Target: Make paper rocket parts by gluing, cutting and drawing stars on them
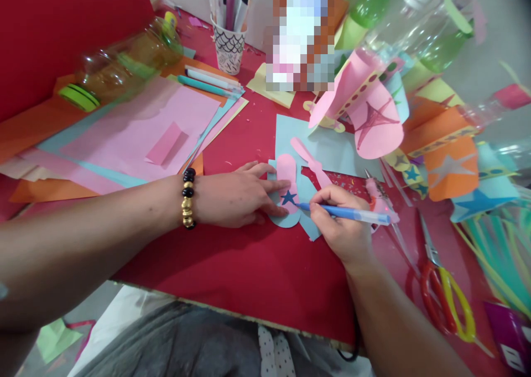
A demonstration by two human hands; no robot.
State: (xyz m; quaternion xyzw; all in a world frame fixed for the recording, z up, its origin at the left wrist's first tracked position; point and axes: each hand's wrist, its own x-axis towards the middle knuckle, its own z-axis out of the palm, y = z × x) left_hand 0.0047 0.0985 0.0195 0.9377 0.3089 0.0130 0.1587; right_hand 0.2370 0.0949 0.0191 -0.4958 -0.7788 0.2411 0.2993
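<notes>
Your right hand [342,228] has its fingers clamped on the blue pen [359,214], and the tip is at the edge of the dark blue star [289,198]. This star is on the pink paper piece [286,167], which lies over the light blue cutout [286,221] on the tabletop [232,266], in front of you. Your left hand [232,197] lies flat, its fingers apart, and presses the papers near the star.

I judge the main danger is slipping: if the left fingers press too lightly, the pen may drag the pink piece, and the star's edge becomes crooked. One fingertip is very near the star; should the ink be wet, which I cannot tell, it could smear. Pressing the tip too hard could also tear the paper.
</notes>
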